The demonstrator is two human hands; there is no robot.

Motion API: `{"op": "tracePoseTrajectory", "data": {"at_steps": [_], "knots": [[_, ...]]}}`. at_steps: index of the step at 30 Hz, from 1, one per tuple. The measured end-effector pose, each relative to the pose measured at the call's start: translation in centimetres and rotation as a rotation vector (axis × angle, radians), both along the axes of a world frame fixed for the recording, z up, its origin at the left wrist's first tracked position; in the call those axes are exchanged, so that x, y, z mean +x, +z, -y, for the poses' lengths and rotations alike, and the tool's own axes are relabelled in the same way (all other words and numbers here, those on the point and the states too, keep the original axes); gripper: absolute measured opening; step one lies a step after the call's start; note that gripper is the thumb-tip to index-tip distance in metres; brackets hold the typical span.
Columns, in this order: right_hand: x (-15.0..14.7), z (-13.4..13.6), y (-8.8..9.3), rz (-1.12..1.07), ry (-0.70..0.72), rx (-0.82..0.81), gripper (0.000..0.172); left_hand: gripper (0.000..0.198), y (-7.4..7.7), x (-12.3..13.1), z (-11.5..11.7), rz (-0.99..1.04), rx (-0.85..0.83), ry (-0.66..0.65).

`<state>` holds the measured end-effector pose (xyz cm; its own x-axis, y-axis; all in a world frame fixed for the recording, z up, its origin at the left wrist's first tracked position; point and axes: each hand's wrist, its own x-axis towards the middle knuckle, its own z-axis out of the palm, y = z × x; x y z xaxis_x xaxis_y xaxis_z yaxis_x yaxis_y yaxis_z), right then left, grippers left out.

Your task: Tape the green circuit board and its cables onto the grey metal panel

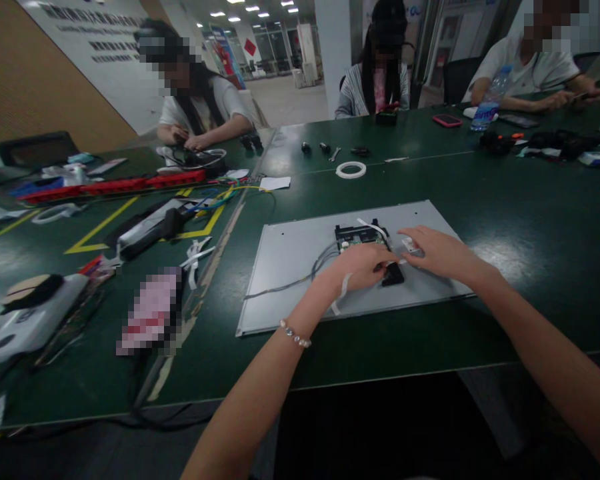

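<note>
A grey metal panel [290,267] lies flat on the dark green table [530,220]. A small circuit board [353,235] with grey cables [320,263] and a black part [393,275] sits on its middle. My left hand [363,265] rests over the board's near edge, fingers curled down onto the black part and a white strip. My right hand [437,252] lies just right of it, fingers pinched on a small white connector piece [411,245]. A white strip hangs below my left wrist.
A white tape ring [351,170] and small black parts lie beyond the panel. At the left are a power screwdriver [150,233], coloured wires, a red strip [110,187] and a white device [30,320]. Three people sit along the far side, with a water bottle [490,100] and phones.
</note>
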<state>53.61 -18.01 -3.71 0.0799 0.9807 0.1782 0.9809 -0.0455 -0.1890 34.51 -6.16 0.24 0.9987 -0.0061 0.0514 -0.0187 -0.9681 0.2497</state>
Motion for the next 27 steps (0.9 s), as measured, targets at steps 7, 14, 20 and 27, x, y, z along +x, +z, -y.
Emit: {"op": "tracePoseTrajectory", "data": {"at_steps": [7,14,20,27], "knots": [[0.0,0.1,0.3,-0.048,0.060,-0.008,0.054,0.042,-0.4,0.1,0.1,0.006,0.019,0.018],[0.7,-0.2,-0.6,-0.112,0.065,-0.035,0.059,0.046,0.0,0.0,0.3,-0.022,-0.024,0.072],[2.1,-0.4,-1.0,-0.161,0.014,-0.042,0.063,0.044,0.1,-0.7,-0.8,0.034,-0.122,0.101],[2.2,0.1,-0.3,-0.121,-0.033,0.003,0.063,0.035,0.1,-1.4,-2.1,0.057,-0.387,0.085]]}}
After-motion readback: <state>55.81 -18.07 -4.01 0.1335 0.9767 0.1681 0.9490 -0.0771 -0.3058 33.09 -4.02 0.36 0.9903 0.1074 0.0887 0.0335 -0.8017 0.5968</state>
